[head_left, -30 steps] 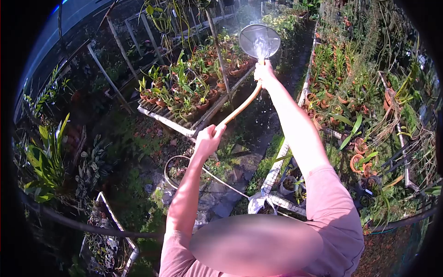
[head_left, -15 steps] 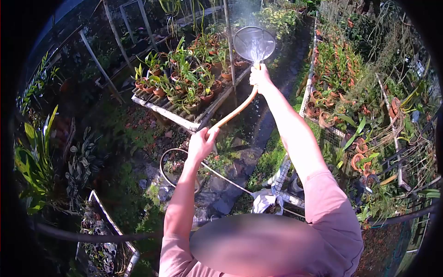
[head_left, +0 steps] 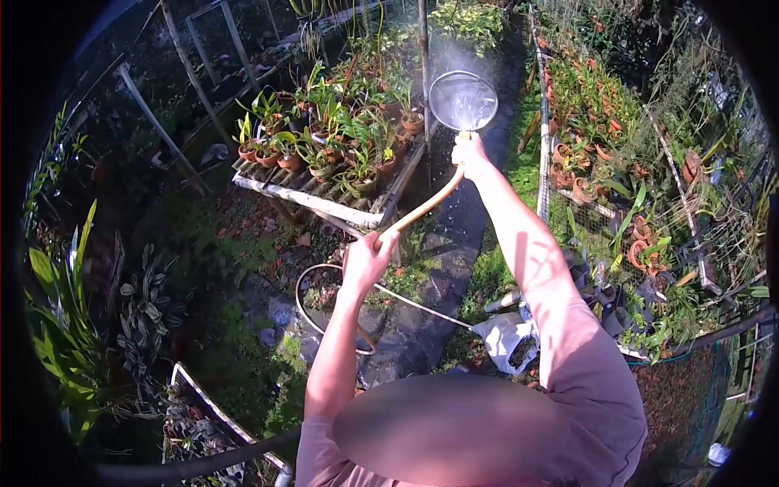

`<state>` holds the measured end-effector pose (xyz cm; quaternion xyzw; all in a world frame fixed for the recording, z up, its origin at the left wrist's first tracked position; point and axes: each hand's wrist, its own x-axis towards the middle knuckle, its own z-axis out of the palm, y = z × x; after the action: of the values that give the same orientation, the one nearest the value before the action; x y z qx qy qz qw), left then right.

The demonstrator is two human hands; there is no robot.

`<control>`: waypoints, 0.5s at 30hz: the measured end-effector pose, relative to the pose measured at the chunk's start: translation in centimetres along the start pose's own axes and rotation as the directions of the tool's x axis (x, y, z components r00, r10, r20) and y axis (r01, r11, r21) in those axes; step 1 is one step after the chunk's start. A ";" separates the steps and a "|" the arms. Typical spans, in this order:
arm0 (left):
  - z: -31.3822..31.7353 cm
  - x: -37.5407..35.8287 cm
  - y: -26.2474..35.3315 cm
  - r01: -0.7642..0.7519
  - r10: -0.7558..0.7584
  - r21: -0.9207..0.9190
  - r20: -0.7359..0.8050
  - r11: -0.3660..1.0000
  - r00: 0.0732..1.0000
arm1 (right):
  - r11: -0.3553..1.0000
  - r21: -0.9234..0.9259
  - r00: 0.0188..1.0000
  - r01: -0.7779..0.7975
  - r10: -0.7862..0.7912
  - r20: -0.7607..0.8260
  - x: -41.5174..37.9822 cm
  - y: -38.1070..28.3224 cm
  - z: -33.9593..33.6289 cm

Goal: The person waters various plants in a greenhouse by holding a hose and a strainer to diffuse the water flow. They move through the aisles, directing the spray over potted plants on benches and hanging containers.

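My right hand [head_left: 471,152] is stretched out ahead, fingers wrapped round the front end of an orange-tan garden hose [head_left: 423,206]. Just beyond that fist a round, dark-rimmed mesh hoop [head_left: 463,101] stands up, with water spraying against and through it. Lower down and to the left, my left hand [head_left: 367,258] is closed on the same hose. From there a pale length of hose [head_left: 422,307] loops and trails over the ground.
A slatted bench [head_left: 312,200] at left holds several potted plants [head_left: 324,154], with a wooden post [head_left: 424,73] at its corner. More pots crowd the right-hand bed [head_left: 584,162]. A stone path [head_left: 454,268] runs between. A white bag [head_left: 501,341] lies near my right arm.
Both hands and the hoop have shifted right and slightly down in view, and the surroundings have shifted too. Both hands keep hold of the hose while water still sprays.
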<state>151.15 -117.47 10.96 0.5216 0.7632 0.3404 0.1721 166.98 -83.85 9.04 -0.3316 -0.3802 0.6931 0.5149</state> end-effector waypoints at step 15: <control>2.9 7.0 -0.6 -0.111 0.111 -0.011 0.020 0.994 0.994 | 0.994 0.097 0.998 0.057 -0.056 -0.005 5.6 -1.2 -3.0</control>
<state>149.73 -110.24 9.10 0.5658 0.7295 0.3478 0.1635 168.70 -77.67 8.23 -0.2963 -0.3548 0.6954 0.5502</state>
